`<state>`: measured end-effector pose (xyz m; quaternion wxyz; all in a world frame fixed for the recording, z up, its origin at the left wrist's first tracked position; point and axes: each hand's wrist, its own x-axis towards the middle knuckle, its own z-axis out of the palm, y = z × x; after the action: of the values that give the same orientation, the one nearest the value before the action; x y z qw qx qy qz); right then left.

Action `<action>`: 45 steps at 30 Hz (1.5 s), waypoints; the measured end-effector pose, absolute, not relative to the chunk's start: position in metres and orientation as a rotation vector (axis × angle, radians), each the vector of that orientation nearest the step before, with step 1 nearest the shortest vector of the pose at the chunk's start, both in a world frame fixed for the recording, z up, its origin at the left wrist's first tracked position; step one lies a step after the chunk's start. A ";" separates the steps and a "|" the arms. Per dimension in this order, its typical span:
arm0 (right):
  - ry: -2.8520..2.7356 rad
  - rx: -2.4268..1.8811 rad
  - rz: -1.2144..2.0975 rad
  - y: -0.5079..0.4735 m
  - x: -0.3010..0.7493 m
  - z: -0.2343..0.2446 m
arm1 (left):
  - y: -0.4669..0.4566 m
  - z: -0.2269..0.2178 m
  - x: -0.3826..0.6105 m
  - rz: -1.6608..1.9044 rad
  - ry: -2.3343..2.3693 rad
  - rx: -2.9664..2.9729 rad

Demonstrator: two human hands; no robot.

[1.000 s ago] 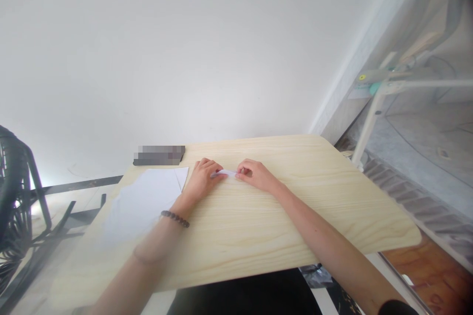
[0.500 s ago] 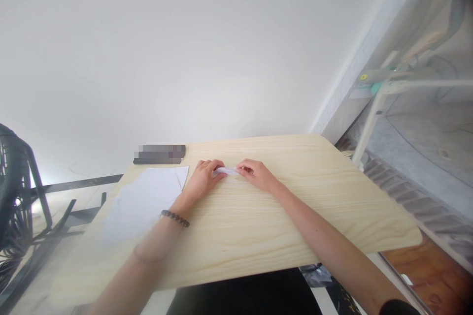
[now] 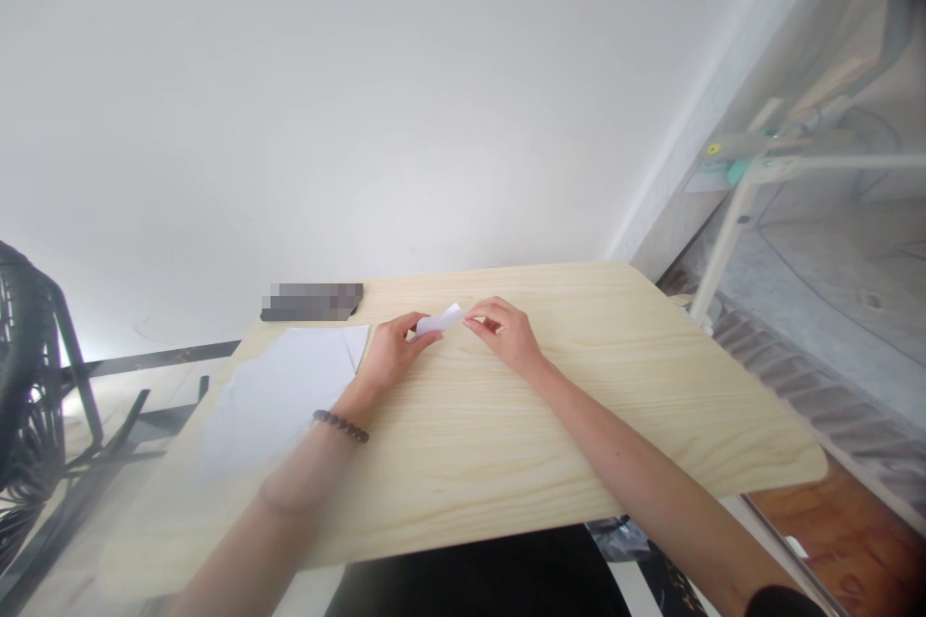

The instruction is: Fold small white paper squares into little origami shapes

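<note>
A small folded white paper piece (image 3: 440,321) is held just above the light wooden table (image 3: 506,443), near its far middle. My left hand (image 3: 393,354) pinches its left end with thumb and fingers closed. My right hand (image 3: 503,335) pinches its right end, fingers curled. A bead bracelet (image 3: 340,426) circles my left wrist. To the left of my left hand lies a flat white paper sheet (image 3: 279,390), touching the table.
A dark flat object (image 3: 312,303) lies at the table's far left edge against the white wall. A black wire-frame thing (image 3: 33,405) stands to the left of the table. A white rack (image 3: 745,183) and tiled floor are at the right.
The small paper lay flat under both hands on the table; both hands have lifted it slightly and its right end now tilts upward.
</note>
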<state>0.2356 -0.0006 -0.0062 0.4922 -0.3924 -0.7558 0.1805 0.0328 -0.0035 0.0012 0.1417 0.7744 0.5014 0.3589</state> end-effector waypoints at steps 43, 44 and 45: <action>-1.611 -1.038 0.815 0.006 0.236 -0.016 | -0.002 -0.002 0.036 1.108 1.215 2.060; -1.585 -1.036 0.836 0.007 0.236 -0.016 | -0.001 -0.002 0.035 1.103 1.205 2.054; -1.564 -1.035 0.851 0.007 0.236 -0.016 | 0.000 -0.003 0.035 1.100 1.202 2.055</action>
<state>0.2359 0.0069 -0.0156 0.5150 -0.4306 -0.6511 0.3542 0.0350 -0.0004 -0.0030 0.2568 0.7573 0.4429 0.4055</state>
